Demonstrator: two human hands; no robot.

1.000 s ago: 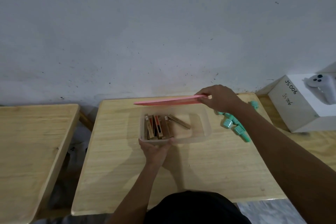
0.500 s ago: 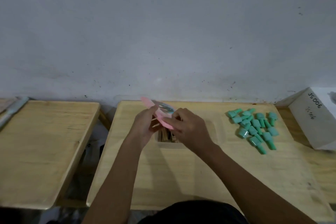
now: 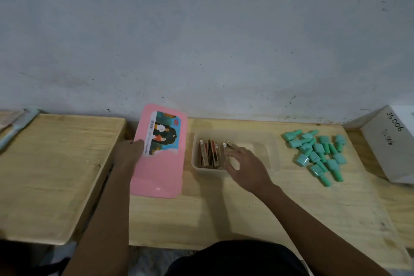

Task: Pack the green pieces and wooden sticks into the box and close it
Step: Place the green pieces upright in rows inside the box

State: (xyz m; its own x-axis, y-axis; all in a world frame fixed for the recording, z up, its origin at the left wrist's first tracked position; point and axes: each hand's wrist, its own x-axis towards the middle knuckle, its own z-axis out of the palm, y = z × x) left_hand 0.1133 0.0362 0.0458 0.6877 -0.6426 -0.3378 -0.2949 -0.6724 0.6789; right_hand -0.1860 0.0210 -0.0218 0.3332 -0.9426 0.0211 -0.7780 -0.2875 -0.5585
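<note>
The left hand (image 3: pixel 130 152) grips the pink lid's (image 3: pixel 160 157) left edge, left of the clear box (image 3: pixel 274 152) on the bench (image 3: pixel 224 213). The right hand (image 3: pixel 244 168), fingers spread (gripping nothing), hovers over the box's wooden sticks (image 3: pixel 209 153). Green pieces (image 3: pixel 317 153) lie heaped to the right.

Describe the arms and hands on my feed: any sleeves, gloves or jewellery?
Both forearms are bare right down to the bottom edge of the frame, with no sleeves showing. The left hand and right hand have no gloves; no rings, watch or wristband are visible. Dark clothing shows at the bottom of the view.
</note>
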